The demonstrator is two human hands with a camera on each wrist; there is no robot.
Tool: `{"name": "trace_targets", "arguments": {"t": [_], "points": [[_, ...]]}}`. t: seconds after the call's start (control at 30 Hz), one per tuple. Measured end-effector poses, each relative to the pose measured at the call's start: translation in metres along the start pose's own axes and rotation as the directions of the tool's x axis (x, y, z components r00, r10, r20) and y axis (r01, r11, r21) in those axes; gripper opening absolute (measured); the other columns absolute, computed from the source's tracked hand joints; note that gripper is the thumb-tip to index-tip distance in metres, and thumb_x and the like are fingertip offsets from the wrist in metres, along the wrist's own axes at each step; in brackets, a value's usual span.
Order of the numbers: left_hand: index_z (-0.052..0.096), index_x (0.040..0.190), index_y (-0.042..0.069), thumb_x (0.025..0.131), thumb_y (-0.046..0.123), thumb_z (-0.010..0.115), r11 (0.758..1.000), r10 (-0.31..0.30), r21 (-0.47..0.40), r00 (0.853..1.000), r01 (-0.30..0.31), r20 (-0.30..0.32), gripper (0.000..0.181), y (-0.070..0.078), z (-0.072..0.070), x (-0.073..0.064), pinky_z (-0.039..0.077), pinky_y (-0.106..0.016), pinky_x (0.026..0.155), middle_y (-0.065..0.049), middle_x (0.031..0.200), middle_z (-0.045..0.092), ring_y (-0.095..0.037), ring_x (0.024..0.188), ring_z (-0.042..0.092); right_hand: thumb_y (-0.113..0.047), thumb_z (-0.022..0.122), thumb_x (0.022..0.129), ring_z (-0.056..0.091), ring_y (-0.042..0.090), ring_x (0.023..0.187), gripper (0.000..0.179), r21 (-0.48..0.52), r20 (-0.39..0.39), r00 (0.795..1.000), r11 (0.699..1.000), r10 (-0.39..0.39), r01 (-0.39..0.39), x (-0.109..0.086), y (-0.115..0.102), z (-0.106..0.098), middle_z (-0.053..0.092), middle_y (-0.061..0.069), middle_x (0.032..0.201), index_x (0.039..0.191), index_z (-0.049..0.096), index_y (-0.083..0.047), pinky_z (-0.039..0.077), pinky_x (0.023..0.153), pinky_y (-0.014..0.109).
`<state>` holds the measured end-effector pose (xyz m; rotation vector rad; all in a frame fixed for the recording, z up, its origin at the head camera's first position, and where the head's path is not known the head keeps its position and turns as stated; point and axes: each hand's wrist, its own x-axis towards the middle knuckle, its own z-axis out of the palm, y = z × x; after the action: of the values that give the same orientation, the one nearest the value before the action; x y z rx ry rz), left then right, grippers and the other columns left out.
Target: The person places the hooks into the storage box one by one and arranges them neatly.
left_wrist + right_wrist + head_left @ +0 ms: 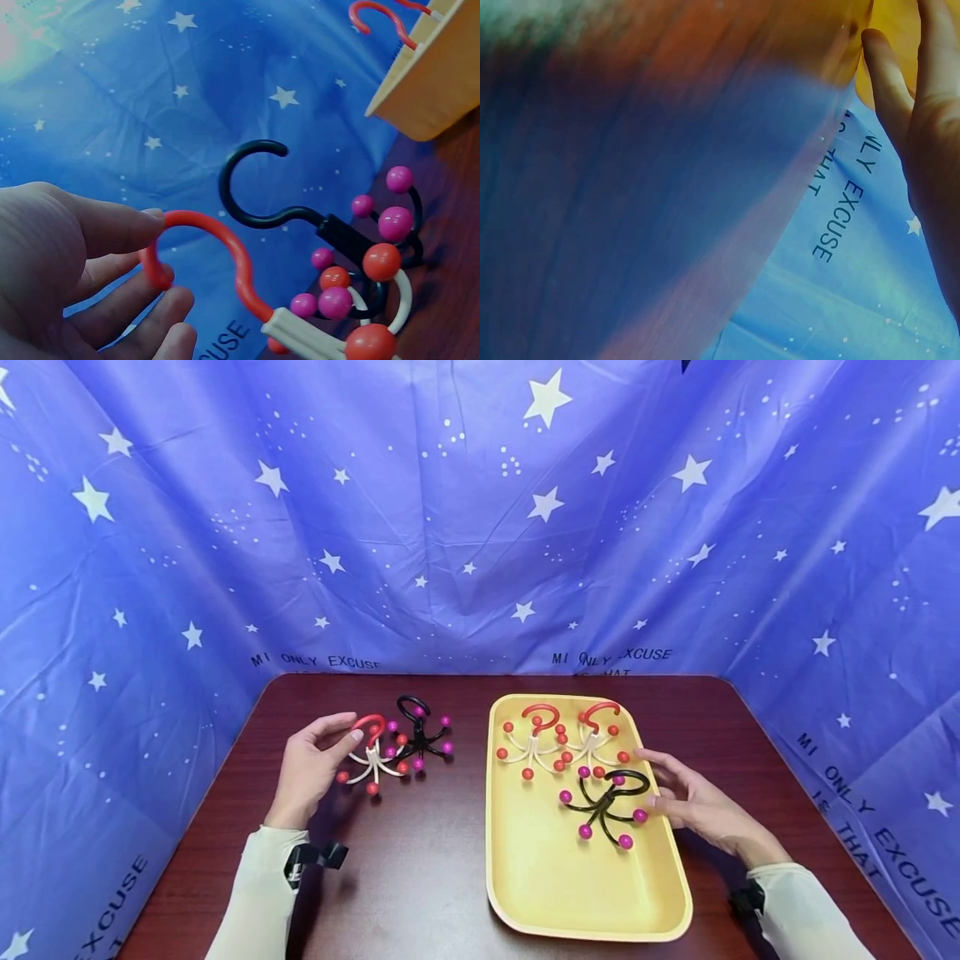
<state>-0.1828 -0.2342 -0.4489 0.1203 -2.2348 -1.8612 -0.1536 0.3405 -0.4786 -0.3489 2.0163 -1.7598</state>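
My left hand (307, 772) pinches the red hook of a white hanger with several curved arms tipped in red balls (374, 758). In the left wrist view, thumb and fingers close around the end of that red hook (236, 255). Right behind it on the table is a black hanger with magenta balls (421, 737), its hook (225, 184) pointing up; the two overlap in this view. My right hand (705, 810) rests its outstretched fingers against the right side of a yellow tray (585, 893).
Inside the tray's far half sit two white hangers with red hooks, one at left (533, 745) and one at right (592, 743), and a black hanger (602, 806) nearer me. Under everything lies a dark red wooden table (420, 860). A blue star-patterned curtain (450, 510) surrounds its back and sides.
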Motion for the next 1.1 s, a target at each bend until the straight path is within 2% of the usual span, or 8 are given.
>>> {"name": "trace_targets", "arguments": {"t": [0.1, 0.2, 0.27, 0.37, 0.57, 0.7, 0.87, 1.1], "points": [[0.07, 0.131, -0.001, 0.096, 0.008, 0.078, 1.0, 0.006, -0.016, 1.0, -0.005, 0.02, 0.038, -0.003, 0.004, 0.003, 0.06, -0.018, 0.074, -0.013, 0.118, 0.077, 0.001, 0.093, 0.071, 0.0, 0.058, 0.105, 0.07, 0.034, 0.12, 0.074, 0.002, -0.006, 1.0, 1.0, 0.005, -0.005, 0.001, -0.001, 0.001, 0.052, -0.003, 0.146, 0.167, 0.017, -0.01, 0.063, 0.087, 0.055], [0.069, 0.132, -0.004, 0.096, 0.007, 0.078, 0.999, 0.01, -0.04, 0.999, -0.009, 0.031, 0.039, -0.004, 0.007, 0.006, 0.06, -0.018, 0.075, -0.004, 0.11, 0.078, 0.0, 0.09, 0.071, 0.0, 0.058, 0.105, 0.071, 0.034, 0.119, 0.074, -0.004, -0.002, 1.0, 1.0, 0.001, -0.001, 0.002, -0.002, 0.001, 0.052, 0.001, 0.147, 0.167, 0.017, -0.01, 0.063, 0.087, 0.055], [0.069, 0.131, -0.005, 0.096, 0.007, 0.078, 0.999, 0.013, -0.038, 0.999, -0.012, 0.034, 0.039, -0.005, 0.009, 0.007, 0.057, -0.017, 0.066, 0.002, 0.103, 0.078, -0.001, 0.086, 0.072, -0.001, 0.059, 0.105, 0.071, 0.034, 0.119, 0.075, -0.01, -0.001, 1.0, 1.0, 0.005, -0.005, 0.002, -0.002, 0.001, 0.051, 0.003, 0.148, 0.167, 0.017, -0.01, 0.064, 0.087, 0.054], [0.069, 0.13, -0.005, 0.096, 0.008, 0.078, 0.999, 0.017, -0.047, 0.999, -0.015, 0.04, 0.037, -0.005, 0.011, 0.008, 0.054, -0.017, 0.058, 0.004, 0.098, 0.079, -0.006, 0.082, 0.074, -0.001, 0.059, 0.105, 0.071, 0.035, 0.119, 0.075, -0.014, -0.004, 1.0, 1.0, 0.01, -0.01, 0.002, -0.002, 0.001, 0.051, 0.002, 0.148, 0.167, 0.017, -0.011, 0.064, 0.088, 0.054], [0.073, 0.125, -0.001, 0.097, 0.01, 0.078, 0.999, 0.019, -0.043, 0.999, -0.018, 0.03, 0.03, -0.003, 0.013, 0.009, 0.057, -0.018, 0.066, -0.009, 0.103, 0.081, -0.01, 0.084, 0.076, 0.0, 0.059, 0.104, 0.069, 0.041, 0.121, 0.077, -0.015, -0.028, 0.999, 0.999, 0.033, -0.034, 0.001, 0.0, 0.0, 0.047, 0.008, 0.15, 0.167, 0.016, -0.01, 0.063, 0.088, 0.057], [0.075, 0.123, 0.002, 0.097, 0.011, 0.078, 1.0, 0.02, -0.013, 1.0, -0.02, 0.014, 0.028, -0.002, 0.014, 0.009, 0.056, -0.018, 0.065, -0.016, 0.106, 0.08, -0.009, 0.083, 0.076, -0.001, 0.059, 0.104, 0.069, 0.039, 0.121, 0.077, -0.024, -0.03, 0.999, 0.999, 0.034, -0.035, 0.001, 0.0, 0.0, 0.049, 0.002, 0.148, 0.167, 0.016, -0.01, 0.063, 0.087, 0.057], [0.076, 0.123, 0.002, 0.096, 0.011, 0.079, 0.999, 0.028, 0.015, 1.0, -0.028, 0.001, 0.029, 0.0, 0.013, 0.009, 0.053, -0.017, 0.06, -0.014, 0.106, 0.08, -0.003, 0.081, 0.072, -0.001, 0.06, 0.104, 0.07, 0.036, 0.12, 0.076, -0.021, -0.02, 1.0, 1.0, 0.021, -0.021, 0.001, -0.001, 0.002, 0.05, -0.003, 0.145, 0.167, 0.017, -0.01, 0.063, 0.087, 0.057], [0.077, 0.123, 0.001, 0.096, 0.012, 0.08, 0.998, 0.041, 0.039, 0.999, -0.04, -0.007, 0.03, 0.001, 0.012, 0.009, 0.055, -0.021, 0.068, -0.013, 0.106, 0.08, 0.001, 0.084, 0.07, -0.001, 0.059, 0.104, 0.07, 0.037, 0.12, 0.075, -0.01, -0.005, 1.0, 1.0, 0.008, -0.008, 0.0, -0.003, 0.002, 0.046, 0.012, 0.15, 0.167, 0.018, -0.011, 0.063, 0.087, 0.057]]}}
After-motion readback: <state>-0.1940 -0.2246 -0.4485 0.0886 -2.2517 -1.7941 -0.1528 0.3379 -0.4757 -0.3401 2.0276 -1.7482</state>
